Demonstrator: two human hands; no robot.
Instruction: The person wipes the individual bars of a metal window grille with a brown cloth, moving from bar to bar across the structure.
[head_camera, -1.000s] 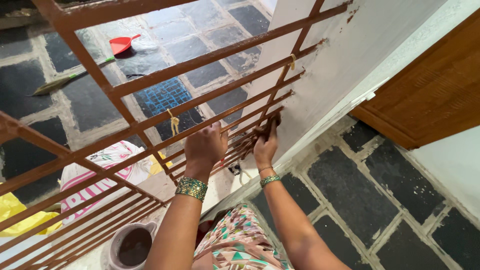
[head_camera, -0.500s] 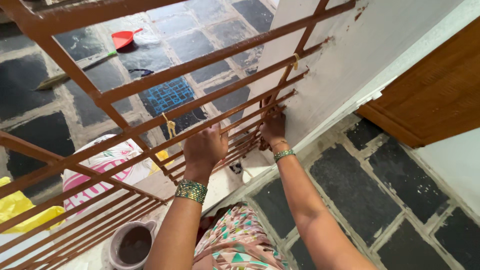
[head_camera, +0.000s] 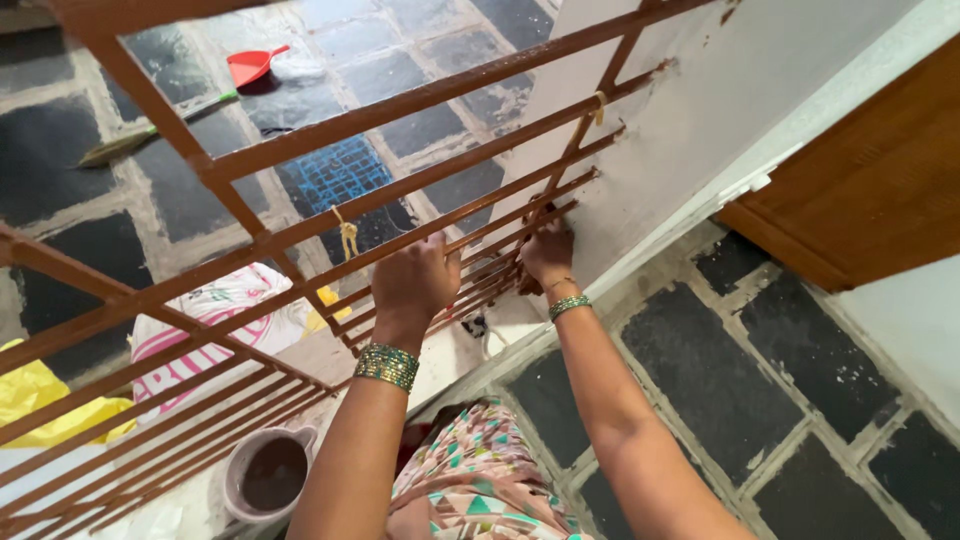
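A rust-brown metal grille of horizontal bars and a few uprights fills the upper left. My left hand is wrapped around one of its middle bars. My right hand presses a small brown rag against the bars where they meet the white wall; the rag is mostly hidden under the fingers. Both wrists wear green beaded bangles. A short yellow string is knotted on a bar just left of my left hand.
A grey pot of brown liquid stands at the bottom left. Beyond the grille lie a pink-and-white sack, a yellow bag, a red dustpan and a broom on dark tiles. A wooden door is at the right.
My right hand has moved up and right along the bars to the grille's wall end with the rag. My left hand has kept its hold on the bar.
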